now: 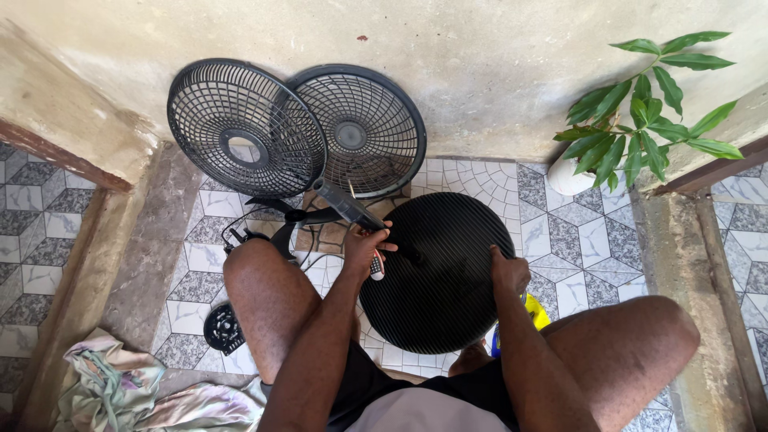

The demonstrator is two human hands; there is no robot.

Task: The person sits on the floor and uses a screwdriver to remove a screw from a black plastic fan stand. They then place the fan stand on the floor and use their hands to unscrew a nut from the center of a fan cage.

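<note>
The person sat low on the tiled floor (560, 240) with both knees wide. Between the knees, at about 6 o'clock, stood the round black fan base (436, 276), tipped up on its edge. The left hand (364, 246) was at 9 o'clock of the base, its fingers curled around a screwdriver (376, 266) with a striped handle, and it also touched the grey fan pole (346, 204) that ran up toward 11 o'clock. The right hand (509, 272) was at 3 o'clock of the base, fingers bent over the rim to grip it. The fan was already in pieces: the front grille (244, 128) and the back grille (360, 128) leaned on the wall (496, 72) at 12 o'clock, off the fan. The base and pole were still together, so that part looked not yet finished. A small black round part (222, 328) lay at 8 o'clock, a rag (120, 384) beyond it, and a potted plant (632, 120) at 2 o'clock.
</note>
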